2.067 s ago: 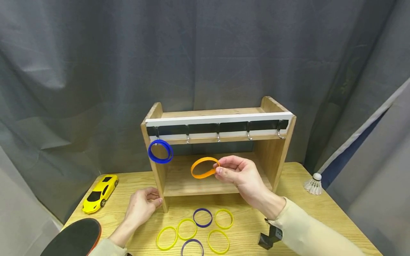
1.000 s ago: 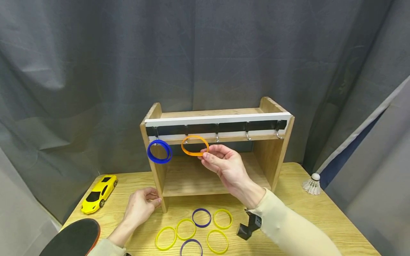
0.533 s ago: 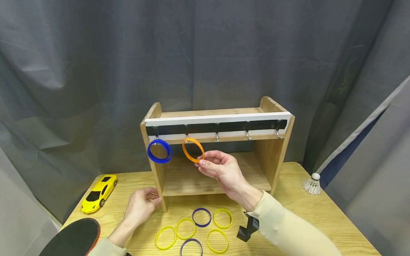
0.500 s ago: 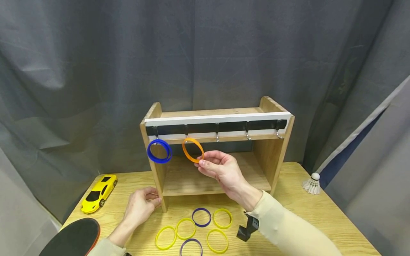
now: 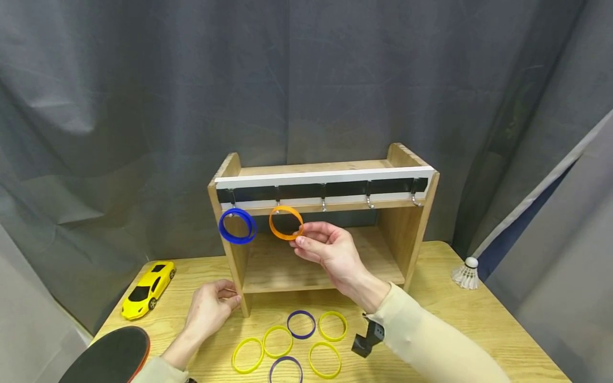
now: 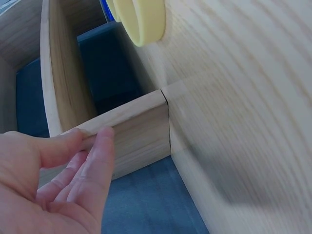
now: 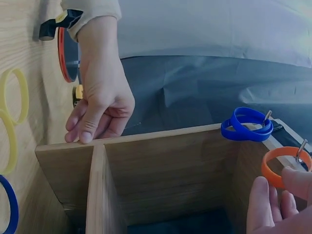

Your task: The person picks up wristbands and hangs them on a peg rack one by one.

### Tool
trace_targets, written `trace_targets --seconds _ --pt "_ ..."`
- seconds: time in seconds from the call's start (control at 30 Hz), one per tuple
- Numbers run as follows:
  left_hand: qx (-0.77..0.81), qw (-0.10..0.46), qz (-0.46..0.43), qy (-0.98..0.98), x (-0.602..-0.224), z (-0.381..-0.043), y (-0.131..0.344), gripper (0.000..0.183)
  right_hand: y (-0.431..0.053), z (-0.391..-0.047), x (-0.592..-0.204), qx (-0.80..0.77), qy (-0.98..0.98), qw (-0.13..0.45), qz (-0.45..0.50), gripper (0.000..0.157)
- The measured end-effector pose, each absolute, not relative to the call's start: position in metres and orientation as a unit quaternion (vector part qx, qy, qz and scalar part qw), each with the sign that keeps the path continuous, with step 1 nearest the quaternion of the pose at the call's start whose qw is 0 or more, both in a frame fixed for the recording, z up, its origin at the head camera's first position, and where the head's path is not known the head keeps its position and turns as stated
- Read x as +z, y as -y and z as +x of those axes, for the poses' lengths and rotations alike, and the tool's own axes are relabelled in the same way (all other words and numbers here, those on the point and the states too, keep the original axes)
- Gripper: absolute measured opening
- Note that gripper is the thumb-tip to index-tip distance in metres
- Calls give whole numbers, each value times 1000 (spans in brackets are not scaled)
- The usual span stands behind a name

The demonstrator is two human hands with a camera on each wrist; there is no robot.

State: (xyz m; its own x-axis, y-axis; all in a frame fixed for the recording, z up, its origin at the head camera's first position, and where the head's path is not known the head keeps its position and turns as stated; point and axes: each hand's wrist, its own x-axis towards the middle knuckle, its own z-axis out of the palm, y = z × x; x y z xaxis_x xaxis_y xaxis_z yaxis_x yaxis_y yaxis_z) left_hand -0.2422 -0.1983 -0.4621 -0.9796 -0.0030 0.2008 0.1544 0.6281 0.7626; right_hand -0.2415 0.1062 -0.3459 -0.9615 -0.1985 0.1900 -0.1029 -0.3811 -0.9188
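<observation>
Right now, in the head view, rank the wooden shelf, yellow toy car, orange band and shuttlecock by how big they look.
Largest to smallest:
Wooden shelf
Yellow toy car
Orange band and shuttlecock: too alike in size to rank

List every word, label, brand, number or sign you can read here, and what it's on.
There is no readable text in any view.
Orange, rubbery-looking round band in the right hand: no lettering visible.
Yellow, glossy toy sports car: no lettering visible.
Black, boxy wrist-worn device: any marks are too small to read.
</observation>
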Motion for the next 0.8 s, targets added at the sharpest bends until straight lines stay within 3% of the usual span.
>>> trace_targets --seconds 0.23,0.4,0.63,0.8 --pt "-428 93 -44 898 -461 -241 198 17 -125 -232 -360 -758 -631 22 -165 47" --pt "-431 92 -45 897 -460 -241 198 17 -152 -229 -390 -692 -703 18 -162 38" --pt "-436 91 -44 894 -462 -241 198 16 -196 -222 -443 -601 -773 67 -192 34" --pt "-444 85 -45 891 -462 -242 199 16 -213 -213 -468 -512 -823 41 -241 24"
